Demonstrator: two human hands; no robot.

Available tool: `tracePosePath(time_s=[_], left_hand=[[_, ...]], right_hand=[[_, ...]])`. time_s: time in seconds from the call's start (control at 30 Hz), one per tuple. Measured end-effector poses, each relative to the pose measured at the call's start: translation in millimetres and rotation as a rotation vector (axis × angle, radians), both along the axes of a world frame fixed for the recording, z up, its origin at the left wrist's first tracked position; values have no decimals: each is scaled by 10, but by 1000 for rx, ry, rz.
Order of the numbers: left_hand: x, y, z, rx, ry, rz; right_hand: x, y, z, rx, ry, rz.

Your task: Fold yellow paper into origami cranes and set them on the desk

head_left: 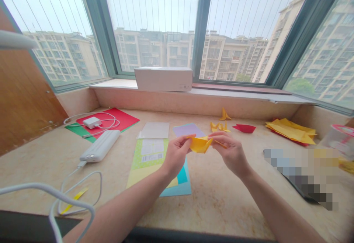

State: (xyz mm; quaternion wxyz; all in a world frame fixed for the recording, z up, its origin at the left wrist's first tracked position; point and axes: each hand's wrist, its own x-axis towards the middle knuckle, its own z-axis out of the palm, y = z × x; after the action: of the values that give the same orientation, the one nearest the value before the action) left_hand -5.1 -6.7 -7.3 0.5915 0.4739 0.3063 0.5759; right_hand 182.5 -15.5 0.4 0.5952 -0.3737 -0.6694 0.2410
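Note:
A folded piece of yellow origami paper is held up between both hands above the counter. My left hand pinches its left end between thumb and fingers. On the other side, my right hand has its fingers closed on the paper's right end, where a thin yellow point sticks out below the fingers. Just behind my hands lie small folded yellow paper pieces, and a yellow folded figure stands further back. A red folded paper boat shape rests right of them.
Coloured paper sheets lie under my left forearm. At left are a white power bank, a charger with cables, and red paper. Yellow sheets, a pixelated dark object and a cup sit right. A white box stands on the sill.

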Motion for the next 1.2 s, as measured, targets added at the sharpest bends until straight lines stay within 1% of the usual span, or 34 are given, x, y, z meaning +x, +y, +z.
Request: tracePosePath(time_s=[0.17, 0.4, 0.5, 0.63, 0.77, 0.87, 0.93, 1.0, 1.07, 1.13, 1.2], left_hand=[[-9, -13, 10, 14, -58, -37], [-11, -27, 16, 17, -106, -51], [-1, -34, 24, -1, -109, -39], [6, -39, 34, -3, -85, -24], [11, -50, 45, 4, -90, 15], [10, -64, 54, 14, -89, 10], [-5, -67, 63, 48, -39, -4], [-37, -61, 76, 98, 52, -30], [-82, -48, 97, 156, 193, -94], [-127, -35, 126, 219, 370, -166], [-160, -30, 160, 274, 522, -210]], right_hand=[[24, -19, 18, 15, 0, 10], [60, -41, -20, 146, -151, 1], [71, -51, -34, 185, -176, 5], [79, -45, -32, 167, -152, 16], [94, -31, 9, 168, -153, 32], [120, -21, 33, 182, -162, 52], [143, -17, 35, 199, -172, 65], [169, -16, 31, 225, -211, 79], [192, -19, 28, 253, -274, 113], [206, -26, 30, 272, -331, 171], [209, -36, 33, 277, -360, 237]])
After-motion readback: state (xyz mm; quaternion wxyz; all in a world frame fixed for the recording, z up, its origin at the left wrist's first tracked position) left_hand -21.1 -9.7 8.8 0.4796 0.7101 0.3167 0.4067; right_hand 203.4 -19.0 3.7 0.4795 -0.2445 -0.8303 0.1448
